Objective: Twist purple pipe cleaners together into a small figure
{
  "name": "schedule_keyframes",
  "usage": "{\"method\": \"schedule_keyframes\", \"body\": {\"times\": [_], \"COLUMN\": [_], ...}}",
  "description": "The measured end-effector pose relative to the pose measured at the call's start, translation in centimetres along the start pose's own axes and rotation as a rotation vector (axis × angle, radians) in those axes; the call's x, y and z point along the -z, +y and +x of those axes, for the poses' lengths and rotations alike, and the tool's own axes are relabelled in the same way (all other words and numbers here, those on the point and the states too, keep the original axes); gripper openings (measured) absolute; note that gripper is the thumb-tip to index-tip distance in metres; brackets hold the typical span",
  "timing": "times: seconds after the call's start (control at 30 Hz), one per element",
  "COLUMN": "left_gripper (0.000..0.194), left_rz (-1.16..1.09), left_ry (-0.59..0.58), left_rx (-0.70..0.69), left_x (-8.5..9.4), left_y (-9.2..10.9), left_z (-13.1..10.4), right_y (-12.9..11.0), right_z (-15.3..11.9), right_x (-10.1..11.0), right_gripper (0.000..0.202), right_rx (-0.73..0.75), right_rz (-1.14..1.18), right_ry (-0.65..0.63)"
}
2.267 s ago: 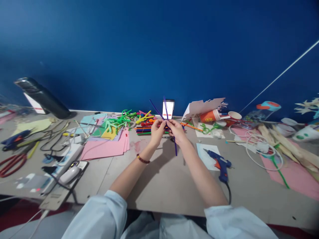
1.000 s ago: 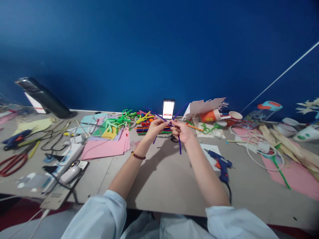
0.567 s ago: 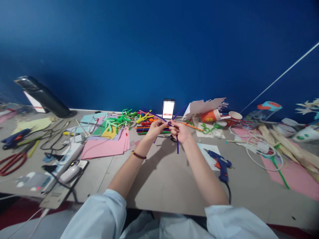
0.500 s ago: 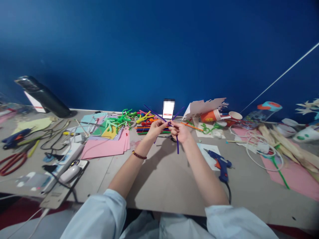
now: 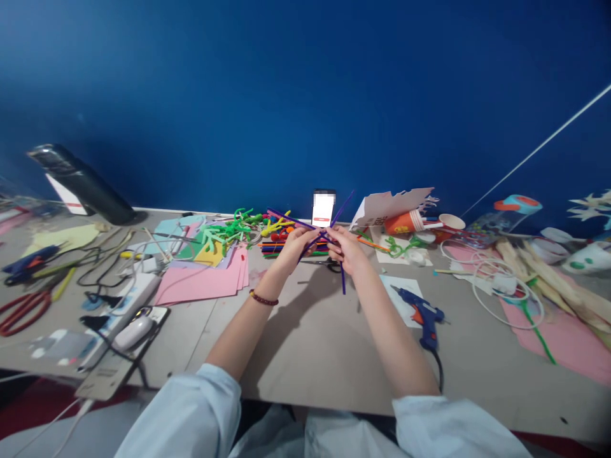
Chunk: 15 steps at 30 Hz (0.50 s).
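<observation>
We pinch crossed purple pipe cleaners (image 5: 342,277) between our left hand (image 5: 296,245) and right hand (image 5: 347,250), raised above the worktop (image 5: 315,337). Their ends splay loose, so shaping looks barely begun. The glue gun (image 5: 422,314) lies to the right.

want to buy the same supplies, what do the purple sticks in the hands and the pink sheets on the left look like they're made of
Purple sticks: probably fuzzy pipe cleaners, matte; they are thin, cross at the pinch of the left hand and right hand, and match the bent green ones nearby. Pink sheets: likely craft paper or thin card, matte; they lie flat in a stack with crisp edges.
</observation>
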<state>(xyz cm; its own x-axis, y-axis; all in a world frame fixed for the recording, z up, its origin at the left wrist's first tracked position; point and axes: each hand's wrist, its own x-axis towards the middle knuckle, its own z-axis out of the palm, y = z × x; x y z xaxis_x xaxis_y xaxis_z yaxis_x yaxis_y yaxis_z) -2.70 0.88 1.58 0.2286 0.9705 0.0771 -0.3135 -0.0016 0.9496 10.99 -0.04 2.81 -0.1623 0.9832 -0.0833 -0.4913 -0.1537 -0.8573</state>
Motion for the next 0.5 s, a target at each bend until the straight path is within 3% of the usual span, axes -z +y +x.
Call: {"method": "schedule_keyframes", "body": {"times": [0.1, 0.33, 0.5], "left_gripper": [0.031, 0.04, 0.042], "left_rz": [0.008, -0.039, -0.045], "left_ry": [0.103, 0.219, 0.328], "left_rx": [-0.058, -0.11, -0.215], "left_x": [-0.9, -1.5, -1.8], "left_y": [0.2, -0.6, -1.4], "left_z": [-0.3, -0.3, -0.3], "right_y": [0.1, 0.4, 0.4], "right_z": [-0.1, 0.1, 0.4], "right_x": [0.0, -0.1, 0.2], "right_gripper": [0.031, 0.035, 0.037], "right_rx": [0.052, 0.08, 0.027], "right_rz": [-0.068, -0.087, -0.029], "right_ry": [-0.007, 0.0, -0.019]}}
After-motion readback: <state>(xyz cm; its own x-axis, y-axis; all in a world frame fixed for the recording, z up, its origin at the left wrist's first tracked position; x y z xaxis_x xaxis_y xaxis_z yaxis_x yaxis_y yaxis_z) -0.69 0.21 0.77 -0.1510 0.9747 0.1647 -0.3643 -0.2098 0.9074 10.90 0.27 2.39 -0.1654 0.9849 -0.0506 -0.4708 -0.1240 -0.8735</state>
